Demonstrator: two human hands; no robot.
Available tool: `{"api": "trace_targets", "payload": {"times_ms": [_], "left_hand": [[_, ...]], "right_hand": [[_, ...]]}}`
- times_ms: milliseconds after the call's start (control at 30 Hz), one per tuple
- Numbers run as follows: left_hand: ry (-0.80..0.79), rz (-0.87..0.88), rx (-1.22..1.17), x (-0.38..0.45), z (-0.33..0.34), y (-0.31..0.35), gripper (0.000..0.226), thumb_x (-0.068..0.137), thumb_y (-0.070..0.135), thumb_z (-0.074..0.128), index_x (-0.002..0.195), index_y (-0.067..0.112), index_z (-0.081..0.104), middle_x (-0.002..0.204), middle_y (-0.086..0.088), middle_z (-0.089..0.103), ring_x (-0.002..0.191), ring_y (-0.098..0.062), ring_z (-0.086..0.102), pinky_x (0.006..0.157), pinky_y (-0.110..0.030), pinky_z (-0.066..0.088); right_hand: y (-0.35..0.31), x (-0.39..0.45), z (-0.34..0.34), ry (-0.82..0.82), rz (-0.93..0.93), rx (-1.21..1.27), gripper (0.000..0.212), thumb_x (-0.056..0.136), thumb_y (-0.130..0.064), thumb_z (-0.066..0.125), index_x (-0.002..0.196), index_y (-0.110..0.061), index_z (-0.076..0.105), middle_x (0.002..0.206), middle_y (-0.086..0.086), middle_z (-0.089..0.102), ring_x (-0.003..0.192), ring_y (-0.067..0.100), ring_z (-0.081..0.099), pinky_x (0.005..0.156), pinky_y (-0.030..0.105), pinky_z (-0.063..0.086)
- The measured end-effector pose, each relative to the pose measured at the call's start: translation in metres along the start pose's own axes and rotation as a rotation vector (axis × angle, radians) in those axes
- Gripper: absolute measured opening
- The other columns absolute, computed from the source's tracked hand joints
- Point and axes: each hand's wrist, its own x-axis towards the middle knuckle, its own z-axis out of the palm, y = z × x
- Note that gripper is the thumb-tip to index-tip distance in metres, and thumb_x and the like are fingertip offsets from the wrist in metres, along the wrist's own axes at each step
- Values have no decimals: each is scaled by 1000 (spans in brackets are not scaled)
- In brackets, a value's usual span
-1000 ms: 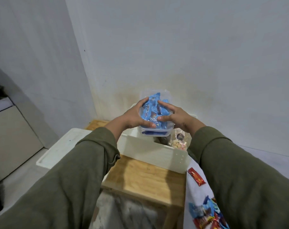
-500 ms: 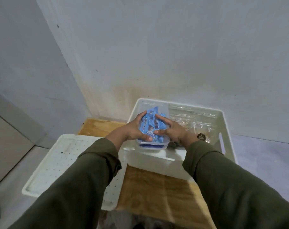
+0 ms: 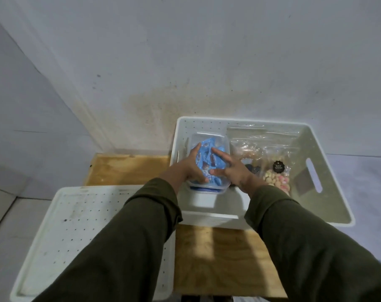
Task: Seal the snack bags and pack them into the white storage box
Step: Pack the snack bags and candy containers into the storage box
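**Lowering a tub of blue snacks into the white box**

Holding a clear plastic tub between them, both hands reach into the white storage box; the left hand cups the tub's left side with its thumb curled over the near rim and its fingers lying along the top; the right hand rests on the tub's right side, fingers spread and nearly straight over the contents, thumb pointing left across them; so the left grip is wrapped on the tub, while the right is more a flat press than a clasp.

Blue snack packets fill the tub and show between the two hands; the tub sits at the left end of the box, inside its walls, though whether it touches the box floor cannot be told.

Right of the tub, still inside the box, lie clear snack bags; the nearest one holds pale and pink pieces under a dark round label; the box's right wall has a slot handle.

The box stands on a wooden counter; left of the box, a white perforated lid lies flat, overlapping the counter's left edge; both sleeves are dark olive.
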Motion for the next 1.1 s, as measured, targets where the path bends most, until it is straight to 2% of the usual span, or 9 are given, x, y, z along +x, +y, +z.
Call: {"api": "trace_targets", "payload": {"times_ms": [167, 367, 433, 633, 767, 833, 933, 1000, 1100], "left_hand": [[11, -27, 100, 18, 4, -4, 117, 76, 0, 73, 148, 27, -15, 151, -11, 31, 132, -30, 41, 108, -40, 37], [-3, -52, 192, 28, 4, -3, 119, 77, 7, 74, 145, 29, -22, 154, -12, 23, 134, -31, 37, 107, -38, 34], [-4, -63, 208, 28, 4, -2, 120, 77, 7, 74, 145, 28, -23, 153, -13, 23, 134, -31, 37, 108, -39, 34], [22, -104, 208, 25, 3, -5, 120, 76, 8, 75, 146, 28, -20, 151, -12, 29, 130, -31, 42, 108, -40, 38], [148, -48, 271, 17, 0, -3, 118, 73, 14, 79, 149, 28, -11, 148, -12, 36, 128, -32, 44, 105, -40, 40], [205, -27, 291, 10, -2, 5, 116, 72, 16, 79, 150, 30, -6, 147, -13, 38, 128, -33, 44, 103, -39, 42], [262, -2, 285, -3, -7, 24, 114, 72, 16, 79, 150, 32, -2, 145, -16, 38, 126, -35, 45, 96, -38, 44], [294, 32, 271, -16, -6, 42, 112, 74, 17, 79, 150, 32, -2, 145, -18, 36, 126, -35, 45, 90, -35, 44], [328, 106, 258, -36, 3, 68, 110, 77, 22, 77, 149, 32, -6, 146, -20, 35, 126, -34, 46, 97, -35, 41]], "right_hand": [[7, 11, 1, 17, 24, 3, 71, 79, 3, 67, 137, -32, 44, 145, 9, 42, 119, 26, 54, 95, 35, 51], [4, 13, -1, -16, 68, 45, 69, 83, 6, 61, 138, -29, 41, 137, 12, 50, 99, 17, 60, 69, 21, 57], [3, 13, 0, -12, 70, 34, 69, 83, 7, 60, 139, -29, 41, 137, 11, 49, 97, 16, 59, 67, 19, 57], [-1, 10, 4, 19, 58, -72, 65, 83, 2, 63, 139, -23, 43, 136, 10, 51, 107, 20, 55, 92, 28, 49], [-8, 3, 3, 85, 16, -163, 62, 81, -12, 70, 136, -30, 46, 149, 7, 37, 131, 26, 42, 112, 42, 35], [-16, -6, 3, 117, -11, -187, 61, 82, -15, 69, 136, -32, 46, 152, 5, 32, 136, 26, 34, 113, 38, 31], [-28, -25, -3, 141, -59, -217, 61, 84, -13, 67, 138, -29, 44, 151, 5, 34, 137, 25, 34, 104, 28, 31], [-37, -38, -11, 183, -113, -257, 63, 82, -12, 69, 138, -28, 44, 149, 4, 37, 137, 24, 34, 109, 34, 33], [-52, -60, -37, 283, -199, -314, 65, 80, -16, 71, 137, -30, 45, 146, 2, 42, 135, 22, 38, 109, 42, 37]]}}
